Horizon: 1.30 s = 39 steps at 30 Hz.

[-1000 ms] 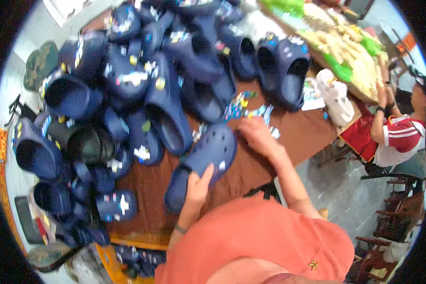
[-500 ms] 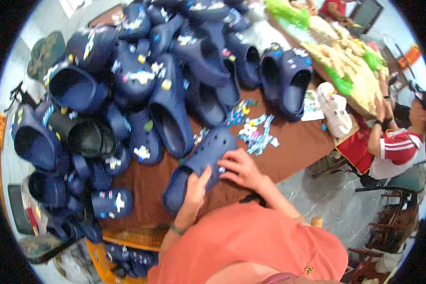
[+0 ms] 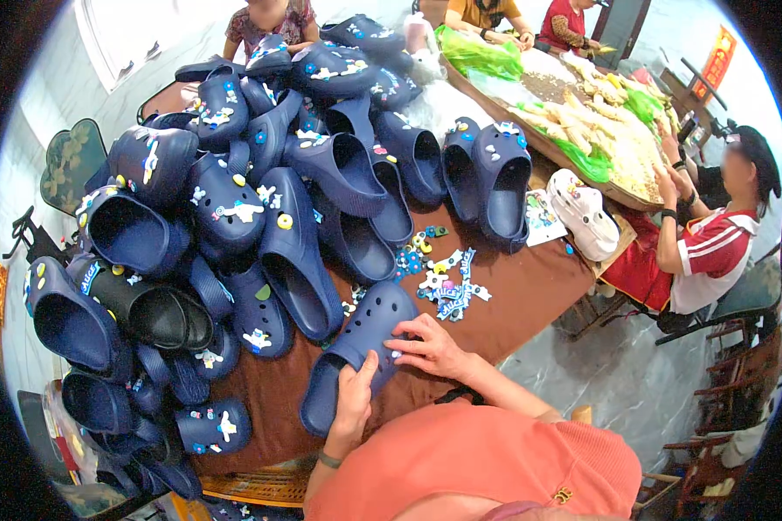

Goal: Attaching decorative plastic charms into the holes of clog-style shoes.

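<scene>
A plain navy clog (image 3: 376,321) lies at the near edge of the table, toe pointing away from me. My left hand (image 3: 353,401) grips it at the heel opening, thumb on top. At the right side of its toe part, my right hand (image 3: 433,349) has its fingertips pinched around a small whitish shoe charm (image 3: 397,354), partly hidden by the fingers. Just beyond the clog, loose white and blue charms (image 3: 450,285) are spread on the brown cloth (image 3: 530,291). Small coloured charms (image 3: 415,250) lie beside them.
Navy clogs with charms (image 3: 235,204) are heaped across the left and far table. A black clog (image 3: 152,304) sits among them. At the right stand a white clog (image 3: 585,217) and a printed card (image 3: 543,221). Several people work around a large food-covered tray (image 3: 573,122) beyond.
The view has tilted upward, so the table appears lower and more people show at the far side. Both hands stay on the clog, the right one still at its side.
</scene>
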### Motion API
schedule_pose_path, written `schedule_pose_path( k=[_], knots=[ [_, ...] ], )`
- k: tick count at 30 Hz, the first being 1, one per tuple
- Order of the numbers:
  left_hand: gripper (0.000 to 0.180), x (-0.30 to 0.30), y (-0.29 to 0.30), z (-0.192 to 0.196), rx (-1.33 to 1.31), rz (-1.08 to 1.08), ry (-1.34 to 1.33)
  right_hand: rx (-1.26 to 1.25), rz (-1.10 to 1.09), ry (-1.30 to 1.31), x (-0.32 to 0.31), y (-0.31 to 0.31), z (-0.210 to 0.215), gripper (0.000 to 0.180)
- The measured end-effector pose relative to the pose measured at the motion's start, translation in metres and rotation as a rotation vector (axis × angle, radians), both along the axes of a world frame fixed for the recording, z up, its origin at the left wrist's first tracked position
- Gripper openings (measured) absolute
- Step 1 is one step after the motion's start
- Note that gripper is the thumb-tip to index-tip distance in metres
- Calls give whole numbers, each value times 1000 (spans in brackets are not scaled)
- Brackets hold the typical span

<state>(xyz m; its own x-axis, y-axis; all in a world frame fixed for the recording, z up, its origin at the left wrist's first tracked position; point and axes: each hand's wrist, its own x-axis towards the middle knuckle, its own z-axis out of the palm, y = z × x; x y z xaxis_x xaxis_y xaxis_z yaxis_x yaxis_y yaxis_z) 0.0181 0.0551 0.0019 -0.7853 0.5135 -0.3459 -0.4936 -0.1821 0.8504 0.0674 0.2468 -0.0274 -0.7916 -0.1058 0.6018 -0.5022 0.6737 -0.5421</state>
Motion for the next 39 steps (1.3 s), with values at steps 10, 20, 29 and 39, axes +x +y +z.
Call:
schedule_pose_path(
  k=[10, 20, 29, 39],
  knots=[
    [35, 2, -6, -9, 34, 42, -98, 68, -33, 58, 6, -7, -7, 38],
    [42, -5, 2, -11, 26, 2, -73, 36, -92, 127, -3, -1, -5, 33],
    [41, -2, -4, -29, 26, -57, 18, -38, -280, 36, 18, 21, -5, 18],
    [43, 6, 3, 21, -15, -29, -85, -6, -528, 11, 26, 55, -12, 20]
  ],
)
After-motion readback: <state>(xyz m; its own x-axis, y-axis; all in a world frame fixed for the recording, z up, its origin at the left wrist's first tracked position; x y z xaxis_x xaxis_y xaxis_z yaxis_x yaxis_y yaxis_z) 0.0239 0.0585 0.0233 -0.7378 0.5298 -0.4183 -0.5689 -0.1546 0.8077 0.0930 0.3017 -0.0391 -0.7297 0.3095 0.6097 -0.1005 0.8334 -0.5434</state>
